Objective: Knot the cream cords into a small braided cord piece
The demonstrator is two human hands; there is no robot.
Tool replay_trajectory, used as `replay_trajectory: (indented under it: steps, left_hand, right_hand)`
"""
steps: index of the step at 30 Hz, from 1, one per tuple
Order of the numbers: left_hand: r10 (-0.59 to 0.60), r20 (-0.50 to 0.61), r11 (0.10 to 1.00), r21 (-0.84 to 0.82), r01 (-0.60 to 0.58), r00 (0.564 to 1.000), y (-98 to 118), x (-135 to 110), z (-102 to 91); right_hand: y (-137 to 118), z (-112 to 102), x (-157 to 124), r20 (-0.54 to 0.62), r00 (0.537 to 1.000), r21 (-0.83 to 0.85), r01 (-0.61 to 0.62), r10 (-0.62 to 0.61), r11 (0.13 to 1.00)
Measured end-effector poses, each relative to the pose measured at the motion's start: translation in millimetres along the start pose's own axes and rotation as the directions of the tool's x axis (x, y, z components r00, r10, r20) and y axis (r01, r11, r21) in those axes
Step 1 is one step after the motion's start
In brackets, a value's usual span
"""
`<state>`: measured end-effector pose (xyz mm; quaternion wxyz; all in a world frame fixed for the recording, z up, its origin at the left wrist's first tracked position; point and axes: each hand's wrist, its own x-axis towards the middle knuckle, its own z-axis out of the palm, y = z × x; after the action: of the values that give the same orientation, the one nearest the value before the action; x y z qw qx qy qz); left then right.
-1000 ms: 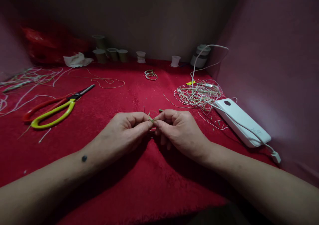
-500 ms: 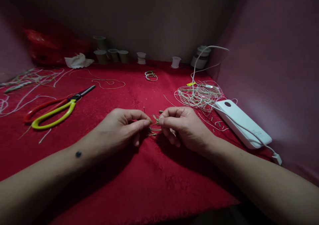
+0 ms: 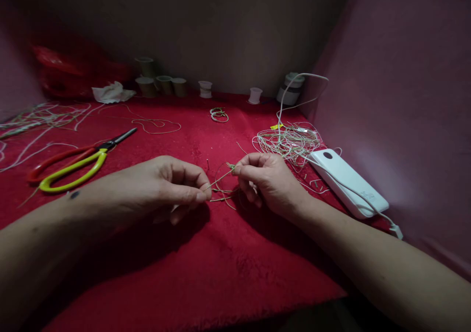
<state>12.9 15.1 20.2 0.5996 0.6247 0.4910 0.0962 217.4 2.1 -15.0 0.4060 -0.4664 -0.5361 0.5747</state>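
Seemingly partway: pinching a small green knotted-cord bundle (image 3: 231,167) at centre with right fingers (image 3: 246,172), holding a thin tan strand (image 3: 221,179) toward eight o'clock with left fingers (image 3: 191,194); knotted yet unfinished, too dim to judge tightness.

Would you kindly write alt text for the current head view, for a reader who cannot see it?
A person's left hand holds a thin cord that runs to a small green piece pinched in the right hand, above a red cloth. Scissors lie at left, a cord tangle and white power bank at right, and spools stand along the back.
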Motion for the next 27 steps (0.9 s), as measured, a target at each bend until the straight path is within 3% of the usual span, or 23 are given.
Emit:
replay_trajectory:
  steps: [3,7,14,23,27]
  left_hand:
    - [0.033,-0.01,0.996,-0.082,-0.033,0.999,-1,0,-0.2]
    - [0.157,-0.07,0.952,-0.255,-0.17,0.985,-6,0,1.3]
    - [0.27,0.073,0.947,-0.202,-0.251,0.96,-2,-9,5.9]
    - [0.269,-0.182,0.928,-0.214,-0.305,0.946,-7,-2,11.7]
    - [0.281,-0.267,0.942,-0.106,-0.318,0.922,-8,1,13.3]
  right_hand:
    - [0,-1,1,-0.017,1.0,-0.02,0.006,-0.006,1.0]
    - [1,-4,3,-0.034,0.999,-0.05,0.006,-0.008,0.999]
    - [2,-4,4,-0.038,0.999,-0.047,0.007,-0.009,0.999]
    - [2,-1,4,-0.038,0.998,-0.02,-0.041,0.04,0.999]
    - [1,0,4,-0.054,0.997,-0.032,-0.06,0.058,0.998]
